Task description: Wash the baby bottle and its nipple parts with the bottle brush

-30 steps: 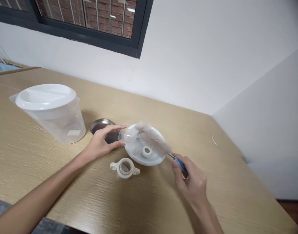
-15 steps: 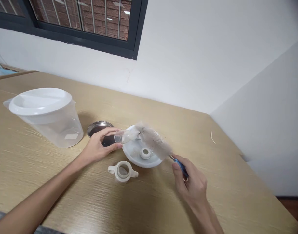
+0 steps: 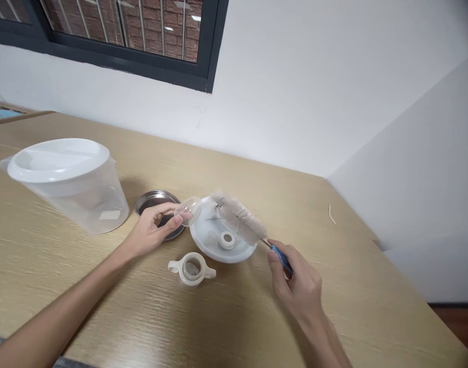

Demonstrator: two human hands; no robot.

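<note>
My left hand (image 3: 157, 225) is closed round a small clear dome-shaped cap (image 3: 188, 210), thumb in front and fingers behind. A bottle brush (image 3: 239, 221) with fluffy pale bristles is gripped by its blue handle in my right hand (image 3: 297, 283). Its bristle head slants over a white bowl (image 3: 234, 259), the tip close to the cap but apart from it. Inside the bowl lies a small white ring (image 3: 227, 240), along with something translucent that I cannot make out. A cream collar with two handles (image 3: 191, 268) stands on the table in front of the bowl.
A round metal dish (image 3: 157, 195) sits behind my left hand, partly hidden by it. To the left stands a translucent pitcher (image 3: 99, 197) with a white lid. A thin pale strip (image 3: 332, 214) lies on the wooden table (image 3: 372, 286) at right. Walls border the table.
The clear cap has turned in my left hand, and its rounded side now shows apart from the brush tip. The brush has barely moved. The whole view has shifted slightly.
</note>
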